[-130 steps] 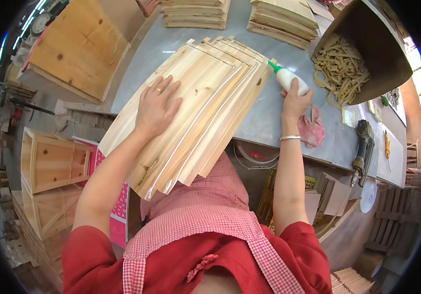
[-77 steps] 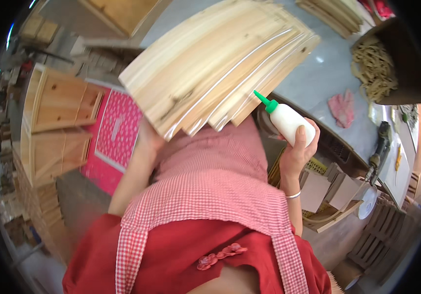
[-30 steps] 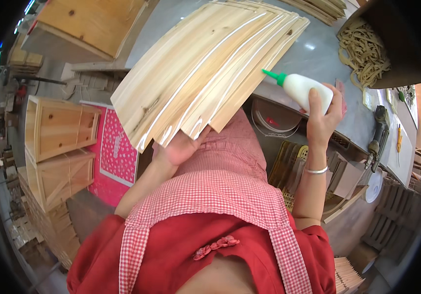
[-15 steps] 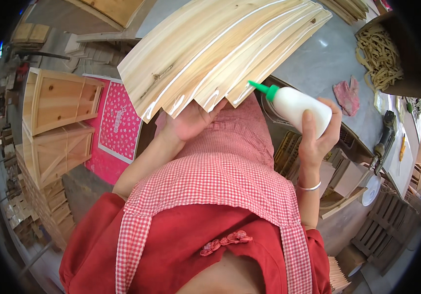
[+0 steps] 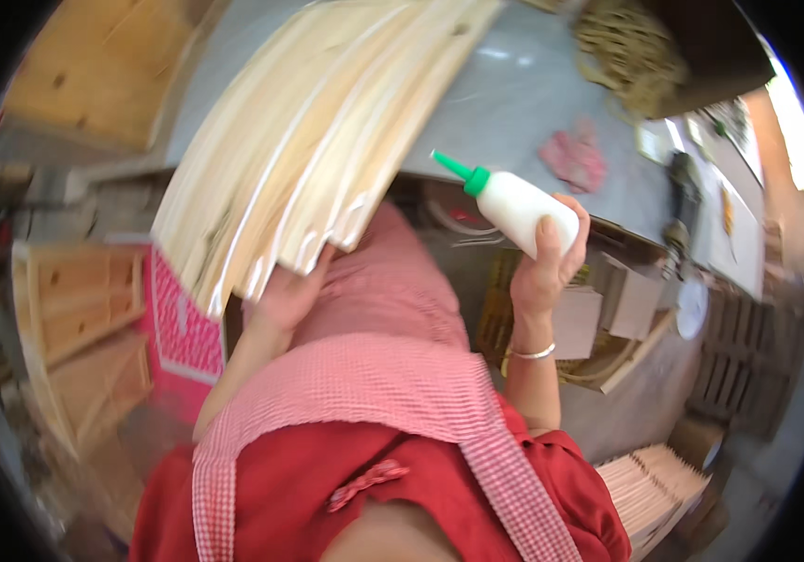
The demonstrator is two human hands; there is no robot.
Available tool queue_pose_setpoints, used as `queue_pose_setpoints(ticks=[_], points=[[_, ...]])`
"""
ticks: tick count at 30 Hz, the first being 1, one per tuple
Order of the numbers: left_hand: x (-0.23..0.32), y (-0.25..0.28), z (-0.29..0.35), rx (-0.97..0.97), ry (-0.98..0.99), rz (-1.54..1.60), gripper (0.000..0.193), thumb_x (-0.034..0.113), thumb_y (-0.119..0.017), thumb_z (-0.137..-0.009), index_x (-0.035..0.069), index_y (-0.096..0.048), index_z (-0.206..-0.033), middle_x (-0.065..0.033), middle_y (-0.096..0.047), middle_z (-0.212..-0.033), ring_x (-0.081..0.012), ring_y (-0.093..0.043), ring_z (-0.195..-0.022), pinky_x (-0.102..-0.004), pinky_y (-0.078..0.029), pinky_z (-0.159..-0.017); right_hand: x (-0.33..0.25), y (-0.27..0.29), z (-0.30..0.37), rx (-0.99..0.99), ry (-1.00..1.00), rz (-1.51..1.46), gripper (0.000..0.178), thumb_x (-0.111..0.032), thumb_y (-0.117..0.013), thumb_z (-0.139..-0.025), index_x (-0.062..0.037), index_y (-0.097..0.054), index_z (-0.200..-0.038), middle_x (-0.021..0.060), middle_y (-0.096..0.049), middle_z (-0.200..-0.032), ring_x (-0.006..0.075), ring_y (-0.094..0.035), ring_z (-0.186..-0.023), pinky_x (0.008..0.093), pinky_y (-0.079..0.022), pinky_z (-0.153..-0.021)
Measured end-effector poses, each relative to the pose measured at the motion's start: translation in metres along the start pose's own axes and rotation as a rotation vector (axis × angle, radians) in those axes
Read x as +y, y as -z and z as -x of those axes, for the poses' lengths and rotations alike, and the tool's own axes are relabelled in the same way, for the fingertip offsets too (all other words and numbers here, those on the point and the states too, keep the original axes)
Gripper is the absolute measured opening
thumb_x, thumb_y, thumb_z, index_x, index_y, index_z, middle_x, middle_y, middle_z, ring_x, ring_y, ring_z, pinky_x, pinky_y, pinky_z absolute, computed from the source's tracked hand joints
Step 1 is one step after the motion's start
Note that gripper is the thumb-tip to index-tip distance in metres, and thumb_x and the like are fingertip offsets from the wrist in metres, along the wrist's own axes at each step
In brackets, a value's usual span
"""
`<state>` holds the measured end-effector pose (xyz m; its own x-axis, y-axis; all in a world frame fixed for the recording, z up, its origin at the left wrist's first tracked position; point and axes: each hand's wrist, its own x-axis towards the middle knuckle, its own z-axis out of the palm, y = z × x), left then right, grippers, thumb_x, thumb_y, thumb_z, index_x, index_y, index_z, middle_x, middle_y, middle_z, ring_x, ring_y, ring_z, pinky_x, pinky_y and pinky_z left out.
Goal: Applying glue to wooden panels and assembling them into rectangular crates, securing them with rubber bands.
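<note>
Several pale wooden boards [image 5: 261, 150] lie overlapped like steps, with white glue lines along their edges. My left hand [image 5: 291, 298] holds them from below at the near end; the boards hide part of its fingers. In my right hand [image 5: 544, 272] is a white glue bottle [image 5: 520, 211] with a green cap and a tapered nozzle. The fingers wrap round the bottle's base, and the nozzle points up and left. Its tip is apart from the boards, just right of their right edge.
Beneath the boards' far part stands a grey worktable [image 5: 486, 103]. On it lie a crumpled pink cloth [image 5: 573, 159], a box of tan strips [image 5: 631, 56] and a dark tool [image 5: 681, 201]. Wooden crates [image 5: 83, 300] stand at left; stacked wood pieces [image 5: 655, 492] are at lower right.
The whole view has swung, so the boards and surroundings sit further left and the picture is blurred. The nozzle, earlier close over the boards' right edge, is now further from them. Both grips stay.
</note>
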<state>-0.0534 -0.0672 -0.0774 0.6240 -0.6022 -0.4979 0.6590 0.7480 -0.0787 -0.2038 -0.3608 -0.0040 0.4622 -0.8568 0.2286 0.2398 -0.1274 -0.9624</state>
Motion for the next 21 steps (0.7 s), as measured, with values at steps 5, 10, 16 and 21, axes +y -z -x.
queue_pose_setpoints(ticks=[5, 10, 16, 21], points=[[-0.014, -0.018, 0.007, -0.124, 0.073, 0.031, 0.059, 0.042, -0.037, -0.106, 0.003, -0.037, -0.15, -0.0135, -0.04, -0.156, -0.036, -0.031, -0.147, -0.059, -0.027, -0.12, 0.027, 0.078, -0.075, 0.393, 0.155, 0.261, 0.036, -0.022, -0.069, -0.092, 0.0015, -0.052, -0.114, 0.0094, -0.057, -0.104, 0.0163, -0.056, -0.092, 0.0316, -0.049, -0.083], [-0.021, -0.019, 0.006, 0.038, 0.207, 0.426, 0.058, 0.042, -0.036, -0.106, 0.008, -0.034, -0.153, -0.0129, -0.035, -0.159, -0.0364, -0.03, -0.147, -0.055, -0.022, -0.122, 0.077, 0.213, -0.167, 0.654, 0.293, 0.848, 0.054, -0.021, -0.084, -0.08, 0.0066, -0.055, -0.115, 0.0186, -0.058, -0.112, 0.0303, -0.057, -0.101, 0.0415, -0.047, -0.094], [-0.035, -0.029, -0.007, -0.049, 0.103, -0.025, 0.052, 0.032, -0.05, -0.103, -0.001, -0.041, -0.142, -0.0185, -0.047, -0.146, -0.033, -0.046, -0.136, -0.0486, -0.041, -0.116, 0.079, 0.223, -0.192, 0.377, 0.466, 1.548, 0.049, -0.042, -0.076, -0.079, 0.0006, -0.068, -0.103, 0.0204, -0.068, -0.106, 0.0408, -0.062, -0.1, 0.0495, -0.048, -0.091], [-0.033, -0.029, 0.0, -0.031, 0.096, -0.03, 0.047, 0.029, -0.052, -0.103, 0.001, -0.044, -0.14, -0.0157, -0.051, -0.142, -0.0296, -0.051, -0.132, -0.0459, -0.044, -0.114, 0.038, 0.02, -0.069, -0.168, 0.529, 0.808, 0.028, -0.01, -0.064, -0.094, -0.0005, -0.067, -0.12, 0.0129, -0.069, -0.114, 0.0232, -0.063, -0.1, 0.0329, -0.05, -0.086]])
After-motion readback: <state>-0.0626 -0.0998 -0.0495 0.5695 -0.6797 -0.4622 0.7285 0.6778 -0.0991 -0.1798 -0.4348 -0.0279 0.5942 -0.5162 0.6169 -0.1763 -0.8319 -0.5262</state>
